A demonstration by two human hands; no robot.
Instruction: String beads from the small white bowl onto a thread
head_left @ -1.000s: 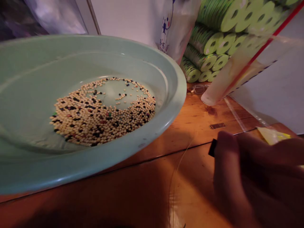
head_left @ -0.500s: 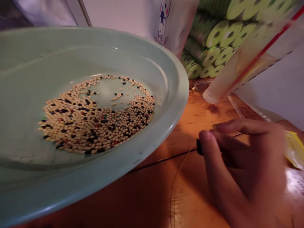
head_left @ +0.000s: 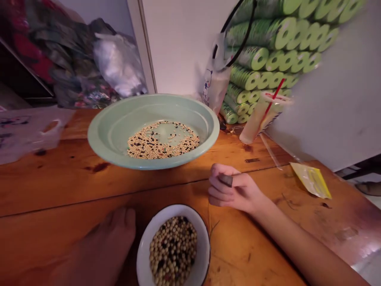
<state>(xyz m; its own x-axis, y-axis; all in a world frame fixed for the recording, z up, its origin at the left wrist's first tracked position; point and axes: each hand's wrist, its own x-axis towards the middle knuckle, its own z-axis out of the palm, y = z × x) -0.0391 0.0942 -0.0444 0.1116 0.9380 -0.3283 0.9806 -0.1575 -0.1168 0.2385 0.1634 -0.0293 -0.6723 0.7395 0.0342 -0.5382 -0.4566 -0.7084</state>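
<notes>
My right hand is above the wooden table, right of the bowl, with its fingers curled. A small flat dark piece shows between the thumb and fingers; its kind is unclear. My left hand lies low on the left beside the bowl, dim and blurred, its fingers hard to read. Between the hands stands a white dark-rimmed bowl of beige and black beads. Beyond them, a wide pale green basin holds smaller beads, mostly beige with black ones.
A drink cup with a red straw stands behind my right hand. Green rolls are stacked at the back. A yellow-edged packet lies at the right. Plastic bags lie at the left.
My view has pulled back from the basin, bringing the bowl and my left hand into sight. The dark piece stays at my right hand's fingers; the hand now appears lower than the basin.
</notes>
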